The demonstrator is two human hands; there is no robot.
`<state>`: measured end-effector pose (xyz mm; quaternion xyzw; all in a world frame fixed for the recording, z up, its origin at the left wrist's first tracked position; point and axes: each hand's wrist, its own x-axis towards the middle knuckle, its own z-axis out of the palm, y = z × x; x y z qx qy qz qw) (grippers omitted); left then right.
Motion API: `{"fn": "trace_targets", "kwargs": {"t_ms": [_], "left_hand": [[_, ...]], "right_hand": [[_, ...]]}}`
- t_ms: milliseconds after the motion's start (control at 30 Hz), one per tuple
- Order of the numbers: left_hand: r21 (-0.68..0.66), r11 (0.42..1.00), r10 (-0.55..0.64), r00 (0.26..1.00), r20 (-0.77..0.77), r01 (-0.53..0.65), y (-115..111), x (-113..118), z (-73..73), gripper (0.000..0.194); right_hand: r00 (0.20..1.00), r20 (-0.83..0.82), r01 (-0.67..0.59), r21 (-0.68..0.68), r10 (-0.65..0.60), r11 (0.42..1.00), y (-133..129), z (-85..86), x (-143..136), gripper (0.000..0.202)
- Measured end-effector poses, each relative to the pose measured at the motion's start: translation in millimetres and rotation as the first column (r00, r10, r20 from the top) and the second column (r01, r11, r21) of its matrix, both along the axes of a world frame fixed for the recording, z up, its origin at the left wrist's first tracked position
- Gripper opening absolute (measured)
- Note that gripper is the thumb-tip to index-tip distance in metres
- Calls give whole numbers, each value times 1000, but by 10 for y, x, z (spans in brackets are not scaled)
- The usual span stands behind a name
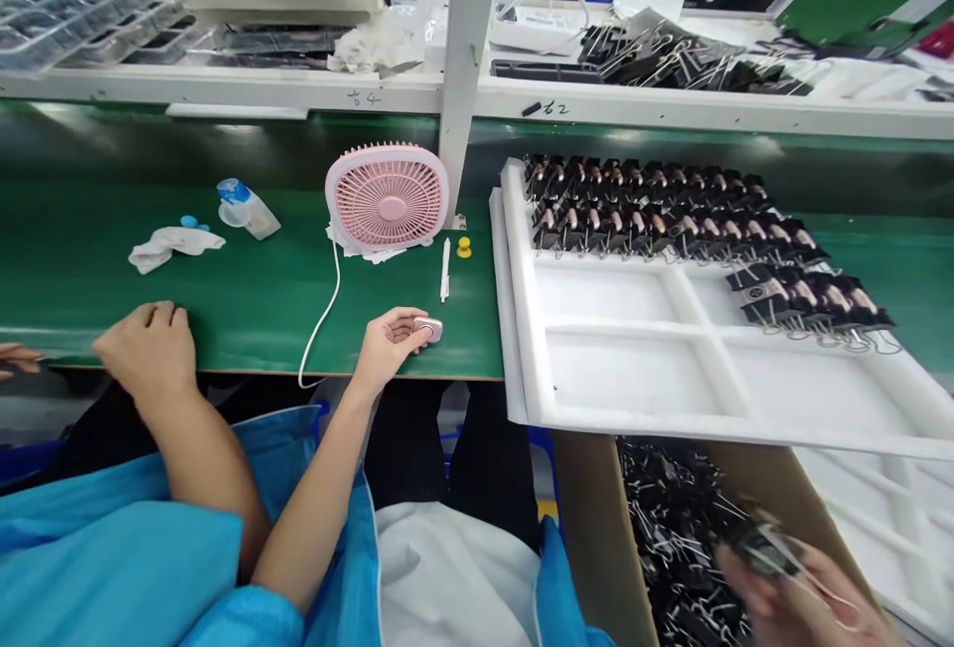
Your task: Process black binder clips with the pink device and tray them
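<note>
My left hand (394,341) is above the front edge of the green bench, its thumb and fingers pinched on a small pink rounded piece (427,330). At the lower right, my right hand (809,592) grips a black binder clip (764,546) with wire handles; both are blurred by motion. Under that hand is a cardboard box (592,528) full of loose black binder clips (682,538). To the right of my left hand, a white foam tray (533,369) carries rows of binder clips (641,230) clamped on pinkish pieces.
A pink fan (392,200) stands at the back, its white cable running forward. A white pen (445,269) and a yellow knob-like item (464,246) lie near it. At left are a co-worker's hand (153,354), a white cloth (175,244) and a bottle (253,212).
</note>
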<state>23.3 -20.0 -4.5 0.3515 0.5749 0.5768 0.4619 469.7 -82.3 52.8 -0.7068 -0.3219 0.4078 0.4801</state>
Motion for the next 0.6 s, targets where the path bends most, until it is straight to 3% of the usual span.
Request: {"fn": "trace_targets", "kwargs": {"t_ms": [67, 133, 200, 300, 433, 500, 600], "left_hand": [[6, 1000, 5, 1000, 8, -5, -3, -10, -3, 53], [10, 1000, 5, 1000, 18, -5, -9, -18, -8, 53], [9, 1000, 3, 1000, 29, -3, -16, -22, -13, 53], [-2, 1000, 14, 999, 51, -14, -23, -21, -17, 53], [-9, 998, 62, 994, 94, -61, -33, -19, -6, 56], [-22, 995, 99, 991, 94, -98, -52, -35, 1, 57], [-29, 989, 148, 985, 90, -146, -98, -98, 9, 58]], "right_hand": [[960, -200, -199, -8, 194, 980, -137, -125, -267, 48], [814, -388, -423, 114, 432, 899, -242, -246, -593, 34], [664, -472, -538, 238, 580, 809, -295, -336, -942, 21], [506, -443, -646, 375, 740, 665, -237, -409, -1428, 5], [317, -266, -792, 455, 910, 408, 74, -435, -1965, 28], [309, -238, -790, 475, 921, 387, 267, -454, -2210, 29], [422, -243, -748, 450, 873, 487, 521, -511, -2551, 44]]}}
